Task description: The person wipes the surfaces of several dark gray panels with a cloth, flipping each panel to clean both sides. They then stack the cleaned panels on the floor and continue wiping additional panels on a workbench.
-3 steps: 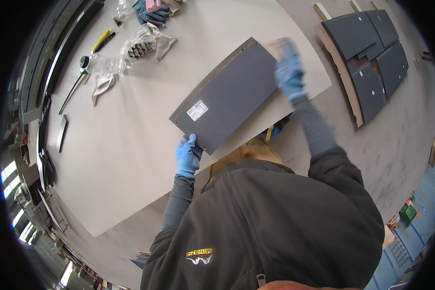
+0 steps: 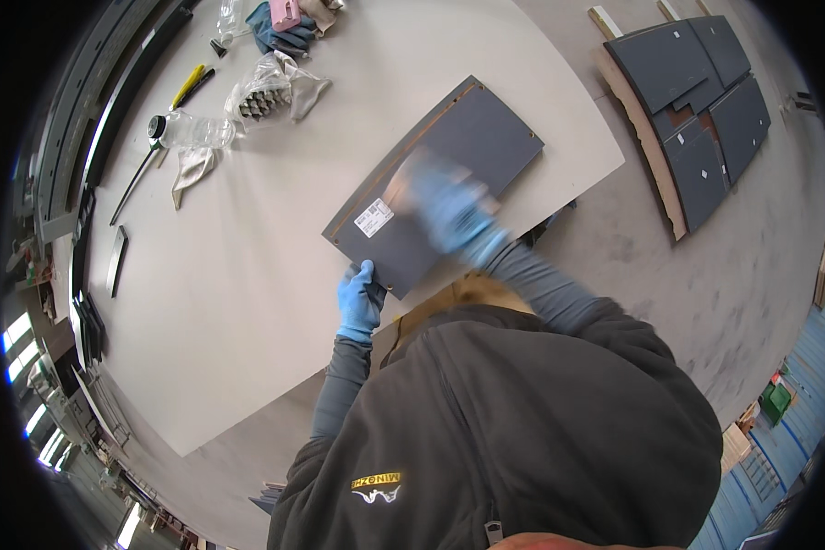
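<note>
A dark grey flat panel [image 2: 486, 137] lies slanted on the pale work table, with a brown groove along its far long edge and a white label [image 2: 373, 217] near its left end. My left hand [image 2: 359, 301], in a blue glove, grips the panel's near left corner, thumb on top. Over the middle of the panel, beside the label, is my right hand [image 2: 454, 213], also blue-gloved and smeared by motion. Something pale beige shows at its front, too blurred to name. Its fingers cannot be made out.
Left of the panel lie a clear plastic bottle [image 2: 197, 130], a clear bag of small metal parts [image 2: 264, 101], a yellow-handled tool [image 2: 189, 84] and a cloth [image 2: 192, 172]. Long dark profiles line the table's left edge. Several grey panels [image 2: 697, 101] are stacked at the right.
My right hand has swept left from the panel's right end to its middle, near the label. My left hand still holds the corner, and the panel has hardly shifted.
</note>
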`<state>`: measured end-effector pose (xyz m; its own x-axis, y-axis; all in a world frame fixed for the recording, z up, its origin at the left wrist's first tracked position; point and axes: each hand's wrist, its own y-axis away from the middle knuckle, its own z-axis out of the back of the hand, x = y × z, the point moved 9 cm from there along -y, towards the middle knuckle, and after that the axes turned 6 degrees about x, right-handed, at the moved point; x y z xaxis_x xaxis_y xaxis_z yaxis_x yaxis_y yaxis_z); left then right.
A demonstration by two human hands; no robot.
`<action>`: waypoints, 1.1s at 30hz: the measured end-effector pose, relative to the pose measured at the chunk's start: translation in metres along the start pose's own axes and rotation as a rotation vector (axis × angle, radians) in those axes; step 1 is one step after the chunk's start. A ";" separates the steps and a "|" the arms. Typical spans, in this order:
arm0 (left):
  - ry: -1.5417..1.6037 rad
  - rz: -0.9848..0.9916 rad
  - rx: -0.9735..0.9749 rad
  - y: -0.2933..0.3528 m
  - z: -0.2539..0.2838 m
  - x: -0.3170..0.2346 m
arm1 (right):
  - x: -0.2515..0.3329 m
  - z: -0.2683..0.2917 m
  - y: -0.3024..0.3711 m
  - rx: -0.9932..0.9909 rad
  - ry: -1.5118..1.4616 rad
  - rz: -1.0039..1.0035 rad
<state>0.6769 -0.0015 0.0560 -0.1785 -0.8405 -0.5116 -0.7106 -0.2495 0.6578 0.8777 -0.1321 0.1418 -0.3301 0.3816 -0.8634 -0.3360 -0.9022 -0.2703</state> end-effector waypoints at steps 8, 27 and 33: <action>-0.079 -0.009 -0.175 -0.002 0.026 0.007 | -0.017 -0.117 -0.038 0.548 -0.949 -0.110; -0.140 0.003 -0.227 -0.005 0.030 0.010 | -0.053 -0.164 -0.058 0.202 -1.116 -0.444; -0.210 -0.005 -0.239 -0.012 0.043 0.015 | 0.077 0.032 -0.063 0.401 -1.263 0.154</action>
<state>0.6531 0.0093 0.0166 -0.3301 -0.7275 -0.6015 -0.5360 -0.3800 0.7538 0.8454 -0.0391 0.1055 -0.9000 0.4015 0.1698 -0.3844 -0.9146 0.1253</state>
